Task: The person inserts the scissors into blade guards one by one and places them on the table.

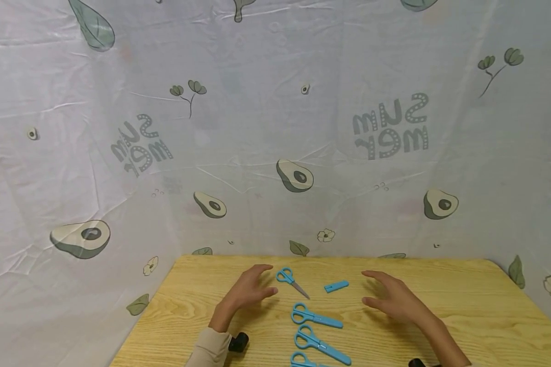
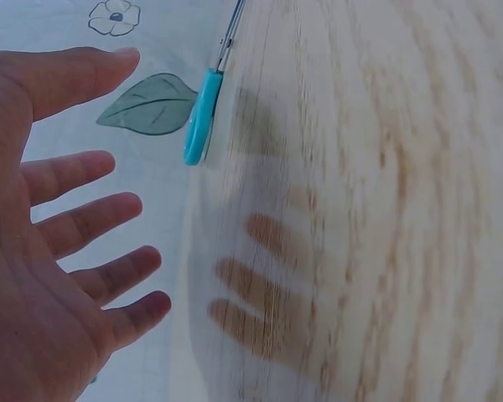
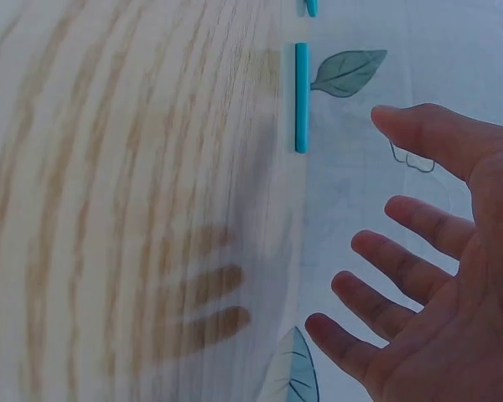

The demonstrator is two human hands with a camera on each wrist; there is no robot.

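Note:
Both hands hover over the wooden table with fingers spread and nothing in them. My left hand (image 1: 249, 289) is just left of a pair of blue-handled scissors (image 1: 285, 275) whose bare blades point toward the lower right. My right hand (image 1: 392, 298) is to the right of a loose blue blade cover (image 1: 336, 286). In the left wrist view the scissors (image 2: 203, 117) lie beyond the fingertips. The right wrist view has the cover (image 3: 302, 98) past the thumb. Nearer me lie two covered scissors, one upper (image 1: 317, 315) and one lower (image 1: 322, 345).
At the bottom edge of the head view another blue pair of scissors (image 1: 301, 360) is partly cut off. The wooden table (image 1: 441, 285) backs onto a pale sheet (image 1: 257, 127) printed with avocados and leaves, which also hangs along the left side.

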